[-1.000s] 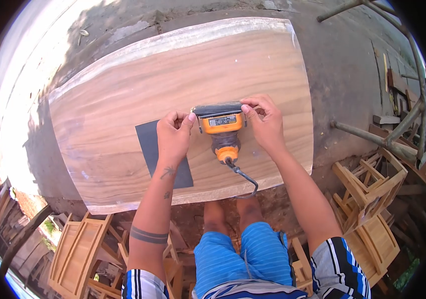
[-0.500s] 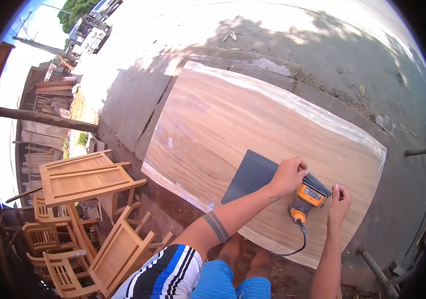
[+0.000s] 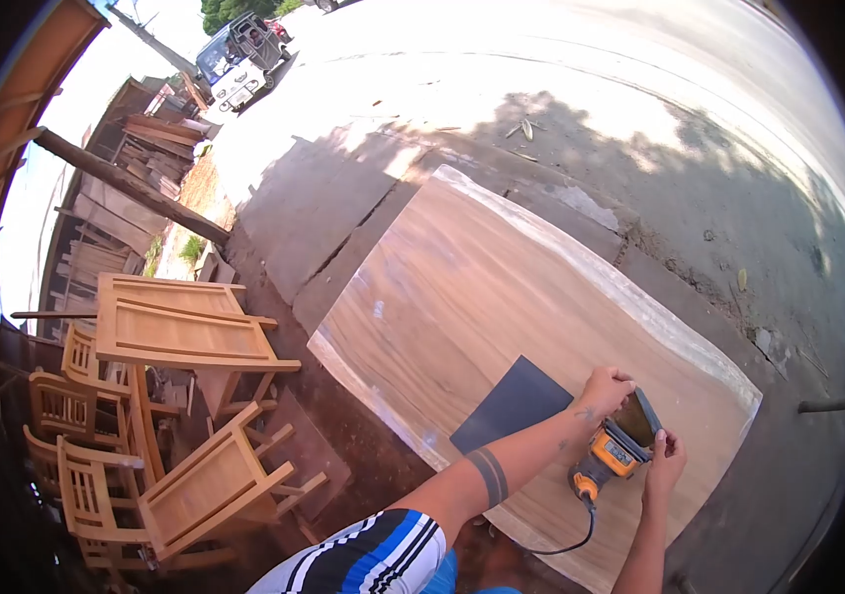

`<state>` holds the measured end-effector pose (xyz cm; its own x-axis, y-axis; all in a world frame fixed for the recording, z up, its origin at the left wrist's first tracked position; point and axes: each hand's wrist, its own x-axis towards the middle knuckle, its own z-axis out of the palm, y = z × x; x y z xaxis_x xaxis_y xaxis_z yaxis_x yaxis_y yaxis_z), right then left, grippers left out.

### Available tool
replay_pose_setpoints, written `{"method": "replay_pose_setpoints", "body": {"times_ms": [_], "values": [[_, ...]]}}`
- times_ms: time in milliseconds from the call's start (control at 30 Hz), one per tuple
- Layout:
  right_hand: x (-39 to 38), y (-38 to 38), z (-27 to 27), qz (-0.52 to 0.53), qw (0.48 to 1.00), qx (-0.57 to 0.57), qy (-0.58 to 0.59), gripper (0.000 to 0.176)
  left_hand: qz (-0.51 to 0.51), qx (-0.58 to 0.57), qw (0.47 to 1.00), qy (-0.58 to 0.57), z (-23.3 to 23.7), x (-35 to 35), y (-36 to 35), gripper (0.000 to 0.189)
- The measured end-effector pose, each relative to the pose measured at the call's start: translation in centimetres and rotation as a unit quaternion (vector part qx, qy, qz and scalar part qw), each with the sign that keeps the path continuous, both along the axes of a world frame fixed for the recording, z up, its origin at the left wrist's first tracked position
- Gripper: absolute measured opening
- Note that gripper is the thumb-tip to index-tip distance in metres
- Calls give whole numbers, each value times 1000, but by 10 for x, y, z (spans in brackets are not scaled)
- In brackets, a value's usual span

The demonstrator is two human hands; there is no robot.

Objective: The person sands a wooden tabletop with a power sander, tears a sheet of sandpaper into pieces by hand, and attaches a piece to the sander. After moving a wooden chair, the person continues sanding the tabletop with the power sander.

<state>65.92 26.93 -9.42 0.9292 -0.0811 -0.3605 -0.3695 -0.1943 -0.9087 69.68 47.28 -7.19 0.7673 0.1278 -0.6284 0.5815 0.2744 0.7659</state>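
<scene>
An orange and black electric sander (image 3: 612,453) lies tipped on its side on a wide wooden slab (image 3: 462,297), its pad turned away from me. A strip of sandpaper (image 3: 648,414) stands along the pad. At its far end, my left hand (image 3: 603,390) is closed on the strip with bent fingers. My right hand (image 3: 667,461) pinches the near end, beside the sander's pad corner. A larger dark grey sandpaper sheet (image 3: 510,404) lies flat on the slab under my left forearm. The sander's black cord (image 3: 573,540) curves toward my body.
Wooden chairs (image 3: 91,485) and framed panel pieces (image 3: 180,322) crowd the left side. A wooden post (image 3: 131,188) slants across behind them. Stacked boards (image 3: 150,148) and a parked white vehicle (image 3: 242,61) are farther off. A pipe-like bar (image 3: 831,404) juts in at the right.
The view has tilted up and shifted left. The sandpaper strip now shows raised between both hands at the sander's pad. The sander still lies on the slab.
</scene>
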Motion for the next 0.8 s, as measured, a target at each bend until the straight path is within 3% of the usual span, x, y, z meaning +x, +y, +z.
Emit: {"method": "replay_pose_setpoints", "body": {"times_ms": [67, 167, 233, 300, 433, 500, 633, 733, 800], "values": [[7, 1, -19, -76, 997, -7, 0, 39, -16, 24, 995, -100, -25, -9, -7, 42], [1, -15, -44, -224, 964, 96, 108, 55, -130, 259, 945, -151, 14, -49, 4, 54], [-30, 5, -2, -165, 975, 52, 143, 64, -94, 277, 954, -67, 7, -85, 6, 53], [-69, 30, 9, -145, 979, 0, 143, 57, -83, 289, 954, -12, 1, -120, 3, 50], [-104, 54, 0, -61, 969, 146, 188, 68, -94, 253, 963, 28, -21, -179, -18, 47], [-99, 58, 11, -32, 962, 147, 226, 69, -79, 138, 985, 63, -29, -187, -22, 47], [-83, 66, 51, 4, 943, 87, 321, 51, -54, -44, 989, 129, -34, -182, -19, 54], [-78, 51, 31, 49, 924, 151, 349, 46, -58, -231, 961, 139, -26, -178, -3, 59], [-89, 42, 29, 13, 920, 217, 327, 40, -63, -320, 938, 122, -11, -174, 11, 61]]}}
